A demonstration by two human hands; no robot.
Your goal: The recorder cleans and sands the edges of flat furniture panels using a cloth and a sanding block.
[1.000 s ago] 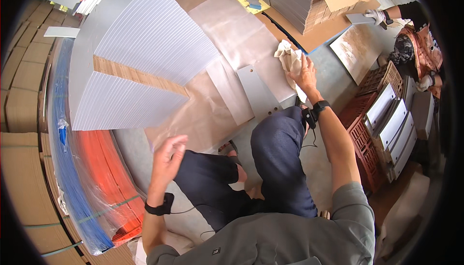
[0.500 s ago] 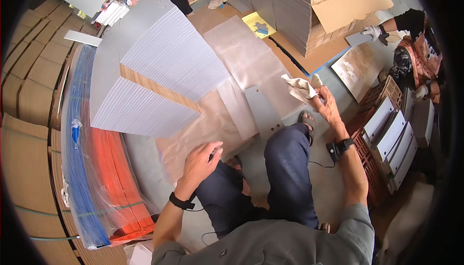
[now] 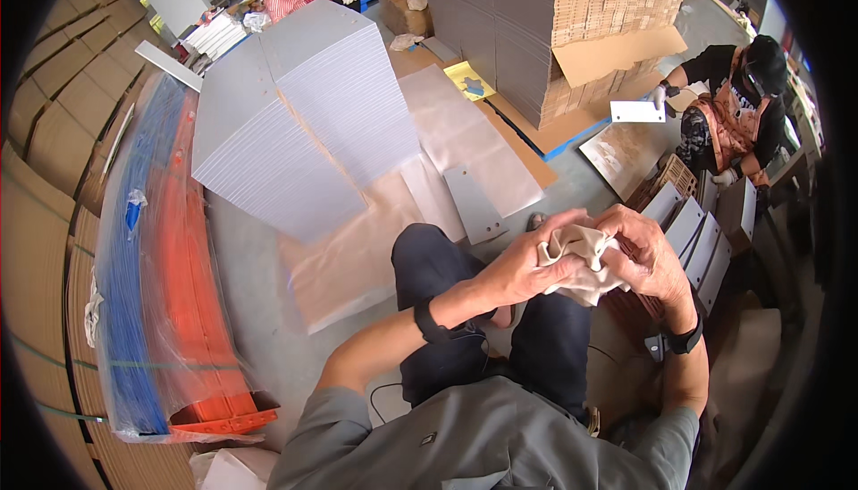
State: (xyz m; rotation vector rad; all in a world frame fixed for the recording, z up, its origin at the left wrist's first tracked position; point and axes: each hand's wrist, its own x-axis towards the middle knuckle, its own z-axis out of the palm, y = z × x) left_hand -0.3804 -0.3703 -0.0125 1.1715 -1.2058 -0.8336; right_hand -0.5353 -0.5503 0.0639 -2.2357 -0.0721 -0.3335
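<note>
Both hands meet above the person's lap and grip one crumpled cream cloth (image 3: 579,262). The left hand (image 3: 523,266) closes its fingers (image 3: 561,224) over the cloth's left and upper folds, thumb beneath. The right hand (image 3: 645,256) closes its fingers over the cloth's right side; part of the cloth hangs below the palm. The cloth is held clear of the floor, above the dark trouser knees (image 3: 447,262). Each wrist carries a black band (image 3: 431,322).

On the floor just ahead of the knees lies a flat grey panel (image 3: 474,202) with small holes, resting on sheets of pale wrapping paper (image 3: 357,249). Behind the paper stands a tall stack of grey-white sheets (image 3: 295,123), split into two offset piles. Left of it lie long orange and blue bundles (image 3: 170,249) wrapped in clear film, against stacked brown cardboard (image 3: 45,177). To the right of the person, grey panels stand on edge in a crate (image 3: 693,231).

At upper right, a seated co-worker in dark clothing (image 3: 728,101) holds a grey panel (image 3: 637,112) with gloved hands. Another person is at the top edge near white stacks.
</note>
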